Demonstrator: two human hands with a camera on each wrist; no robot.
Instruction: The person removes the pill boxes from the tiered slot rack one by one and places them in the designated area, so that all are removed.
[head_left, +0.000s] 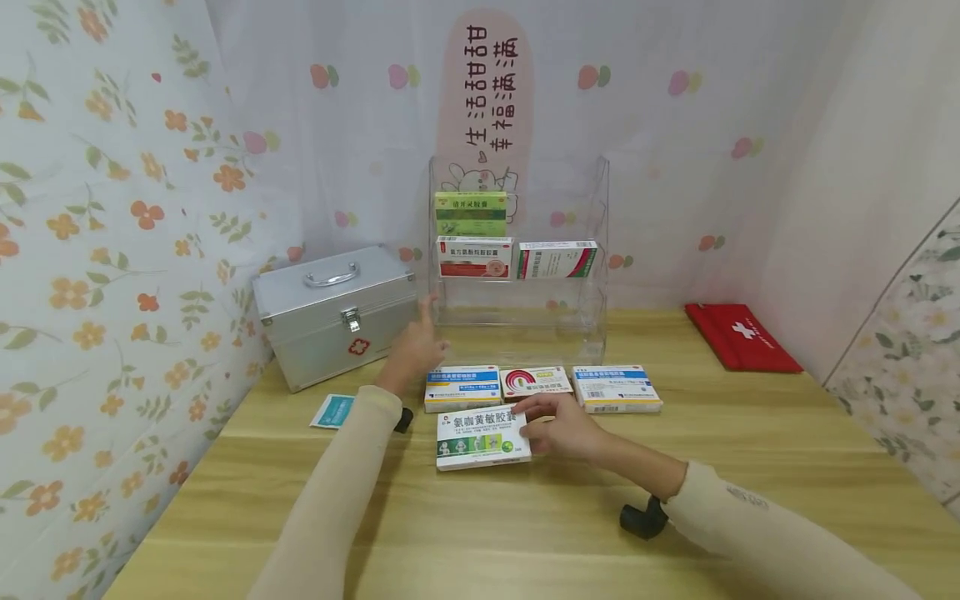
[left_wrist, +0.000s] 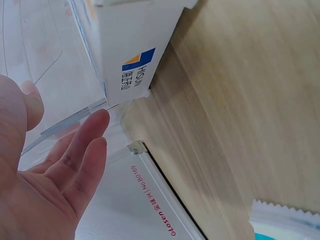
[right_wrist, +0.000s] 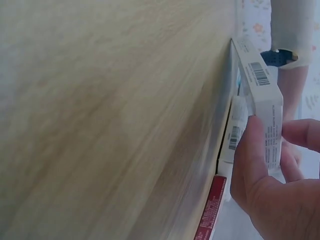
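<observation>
In the head view, my right hand [head_left: 562, 429] pinches the right edge of a white-and-green medicine box [head_left: 480, 437]. The right wrist view shows the thumb and fingers on either side of this box's narrow end [right_wrist: 272, 130]. My left hand [head_left: 414, 350] is at the left side of a clear rack [head_left: 517, 317], its index finger pointing up beside the rack. From the left wrist, the hand [left_wrist: 55, 170] shows loosely bent fingers near the rack's edge [left_wrist: 75, 117], with no box between them. A green box [head_left: 471, 214], a red-and-white box [head_left: 475, 258] and another white box [head_left: 557, 260] stand on the rack.
Before the rack lie a blue-and-white box [head_left: 461, 387], a red-and-white ring-patterned box [head_left: 536, 383] and another blue-and-white box [head_left: 617, 389]. A silver case [head_left: 337, 308] and a teal-and-white packet [head_left: 333, 412] sit left; a red pouch [head_left: 742, 337] lies right.
</observation>
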